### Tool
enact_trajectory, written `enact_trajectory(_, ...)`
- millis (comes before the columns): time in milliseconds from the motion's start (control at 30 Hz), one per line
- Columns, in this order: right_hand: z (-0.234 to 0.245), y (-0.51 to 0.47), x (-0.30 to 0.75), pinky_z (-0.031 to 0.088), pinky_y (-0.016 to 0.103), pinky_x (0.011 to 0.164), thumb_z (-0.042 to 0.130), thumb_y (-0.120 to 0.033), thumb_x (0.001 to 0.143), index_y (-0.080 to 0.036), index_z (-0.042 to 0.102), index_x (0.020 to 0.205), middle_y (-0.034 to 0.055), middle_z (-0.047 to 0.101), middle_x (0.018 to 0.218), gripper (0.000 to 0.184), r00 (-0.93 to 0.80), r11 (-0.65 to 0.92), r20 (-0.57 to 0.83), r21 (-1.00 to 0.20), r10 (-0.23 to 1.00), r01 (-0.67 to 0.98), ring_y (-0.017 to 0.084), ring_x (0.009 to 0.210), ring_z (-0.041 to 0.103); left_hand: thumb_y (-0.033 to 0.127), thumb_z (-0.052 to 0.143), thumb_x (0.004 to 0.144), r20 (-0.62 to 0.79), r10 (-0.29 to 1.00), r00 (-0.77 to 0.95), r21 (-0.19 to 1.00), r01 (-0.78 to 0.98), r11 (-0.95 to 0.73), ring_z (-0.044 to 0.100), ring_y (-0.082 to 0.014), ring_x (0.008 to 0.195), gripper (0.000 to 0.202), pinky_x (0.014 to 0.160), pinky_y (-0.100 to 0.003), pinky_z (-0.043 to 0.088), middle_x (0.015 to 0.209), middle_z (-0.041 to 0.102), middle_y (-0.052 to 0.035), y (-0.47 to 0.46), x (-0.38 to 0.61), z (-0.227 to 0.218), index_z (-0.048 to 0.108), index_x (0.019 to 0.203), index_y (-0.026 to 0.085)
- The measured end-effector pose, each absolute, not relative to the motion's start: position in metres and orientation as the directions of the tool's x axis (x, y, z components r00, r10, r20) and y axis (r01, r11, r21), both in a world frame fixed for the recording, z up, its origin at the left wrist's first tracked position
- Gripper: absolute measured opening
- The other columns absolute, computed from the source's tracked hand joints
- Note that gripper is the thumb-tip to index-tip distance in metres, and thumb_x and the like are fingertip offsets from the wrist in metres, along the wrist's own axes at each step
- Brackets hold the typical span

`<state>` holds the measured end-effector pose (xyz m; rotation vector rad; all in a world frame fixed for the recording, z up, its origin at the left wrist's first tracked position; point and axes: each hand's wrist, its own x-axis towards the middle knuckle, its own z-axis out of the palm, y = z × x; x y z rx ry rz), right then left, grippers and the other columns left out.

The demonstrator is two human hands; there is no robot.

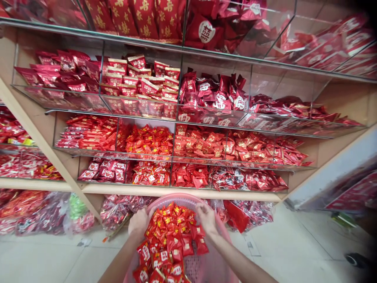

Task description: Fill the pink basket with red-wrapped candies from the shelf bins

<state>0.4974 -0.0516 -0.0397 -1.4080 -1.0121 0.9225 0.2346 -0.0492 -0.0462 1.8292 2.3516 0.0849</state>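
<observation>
A red bag (pixel 204 33) reads 囍; gold-printed pouches (pixel 147 19) apparently too.

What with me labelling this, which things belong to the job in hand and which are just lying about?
In hand:
round pink plastic basket
small shiny red packets inside
left hand, right hand, at its rim

Apparently lying about:
clear plastic bags of red packets
bright green plastic-wrapped bundle
shelved shiny red packets (link unclear)

A wooden shelf unit (pixel 118 190) holds rows of red packets (pixel 203 145). Plastic bags (pixel 256 216) lie on the tiled floor (pixel 282 247) below it, a dark object (pixel 355 259) to its right.
</observation>
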Motion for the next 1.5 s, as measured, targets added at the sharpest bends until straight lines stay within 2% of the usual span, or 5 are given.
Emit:
enact_trajectory(100, -0.005, -0.015, 0.512, 0.044, 0.026, 0.063, 0.054, -0.040, 0.072, -0.015, 0.061, 0.080, 0.0053, 0.060, 0.079, 0.027, 0.298, 0.180, 0.281, -0.929, 0.912, 0.324, 0.014, 0.064, 0.053, 0.062, 0.021, 0.079, -0.101, 0.969, -0.228, 0.148, 0.959, 0.241, 0.064, -0.0284, 0.077, 0.067, 0.068, -0.037, 0.046, 0.082, 0.066, -0.0158, -0.049, 0.235, -0.044, 0.058, 0.104, 0.012)
enact_trajectory(233, 0.025, 0.026, 0.521, 0.042, 0.027, 0.066, 0.041, -0.036, 0.082, -0.015, 0.060, 0.095, 0.0077, 0.055, 0.092, 0.031, 0.151, 0.326, 0.537, -0.687, 0.830, 0.650, 0.013, 0.066, 0.051, 0.059, 0.021, 0.081, -0.105, 0.969, -0.222, 0.126, 0.964, 0.235, 0.064, -0.0267, 0.077, 0.063, 0.068, -0.037, 0.046, 0.084, 0.066, -0.0167, -0.050, 0.234, -0.044, 0.056, 0.105, 0.012)
enact_trajectory(500, 0.025, 0.066, 0.526, 0.039, 0.024, 0.072, 0.036, -0.025, 0.086, -0.020, 0.061, 0.093, 0.0056, 0.055, 0.093, 0.027, -0.097, 0.334, 0.572, -0.327, 0.815, 0.884, 0.016, 0.086, 0.050, 0.058, 0.020, 0.082, -0.108, 0.969, -0.222, 0.142, 0.961, 0.237, 0.064, -0.0281, 0.077, 0.060, 0.067, -0.037, 0.047, 0.082, 0.066, -0.0148, -0.051, 0.235, -0.041, 0.055, 0.104, 0.013)
enact_trajectory(700, 0.028, 0.066, 0.524, 0.037, 0.025, 0.071, 0.034, -0.022, 0.088, -0.020, 0.061, 0.083, 0.0053, 0.056, 0.085, 0.028, -0.174, 0.331, 0.558, -0.193, 0.811, 0.924, 0.015, 0.079, 0.049, 0.056, 0.021, 0.083, -0.131, 0.967, -0.220, 0.160, 0.958, 0.239, 0.064, -0.0269, 0.079, 0.060, 0.069, -0.036, 0.046, 0.086, 0.066, -0.0156, -0.051, 0.234, -0.041, 0.054, 0.108, 0.013)
enact_trajectory(1500, 0.041, 0.024, 0.533, 0.042, 0.028, 0.076, 0.035, -0.029, 0.088, -0.017, 0.060, 0.089, 0.0079, 0.057, 0.088, 0.028, -0.012, 0.488, 0.664, -0.537, 0.748, 0.688, 0.016, 0.082, 0.054, 0.060, 0.020, 0.081, -0.086, 0.973, -0.214, 0.148, 0.963, 0.225, 0.064, -0.0277, 0.076, 0.063, 0.068, -0.037, 0.046, 0.081, 0.067, -0.0152, -0.050, 0.233, -0.045, 0.058, 0.100, 0.013)
